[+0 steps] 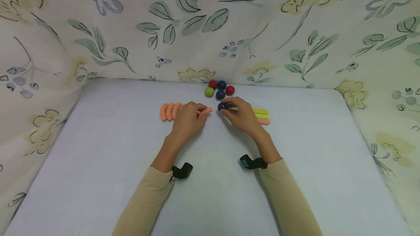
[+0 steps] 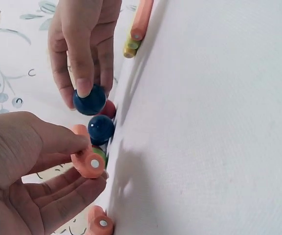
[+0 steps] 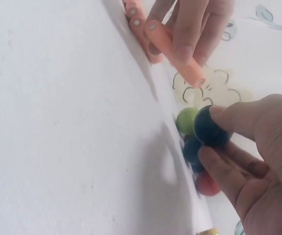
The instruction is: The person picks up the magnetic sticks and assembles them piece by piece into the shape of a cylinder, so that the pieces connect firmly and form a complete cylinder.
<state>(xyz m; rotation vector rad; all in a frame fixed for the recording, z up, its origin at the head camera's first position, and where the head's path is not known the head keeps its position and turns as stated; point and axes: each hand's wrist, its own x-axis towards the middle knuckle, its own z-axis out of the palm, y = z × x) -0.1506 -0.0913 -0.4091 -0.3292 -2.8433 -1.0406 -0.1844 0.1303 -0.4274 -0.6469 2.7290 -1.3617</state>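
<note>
A: What is the left hand (image 1: 187, 118) doing?

B: It sits just left of the middle of the head view, fingers curled around an orange stick (image 1: 206, 111). In the left wrist view the thumb lies on top of the stick (image 2: 88, 161) and the fingers cup it from below, with its white-dotted end facing the camera.

A: And the right hand (image 1: 242, 115)?

B: It is just right of centre, pinching a dark blue ball (image 1: 222, 106) between the thumb and the fingertips. The right wrist view shows the ball (image 3: 209, 128) at the right of the frame, the thumb on top and the fingers under it.

A: Where do the stick and the ball sit relative to each other?

B: Close together, with a small gap between them, near the middle of the pale table (image 1: 98, 163).

A: What lies around them?

B: Left of the left hand, a row of orange sticks (image 1: 168, 111) lies side by side. Above the hands, near the back edge of the table, a cluster of balls: a green ball (image 1: 209, 91), a red ball (image 1: 212, 84), two more blue ones (image 1: 221, 89) and another red one (image 1: 230, 90). Right of the right hand lies a small stack of sticks (image 1: 261, 116): yellow, green and orange.

A: And the background?

B: A flowered cloth (image 1: 295, 28) hangs behind and beside the table.
</note>
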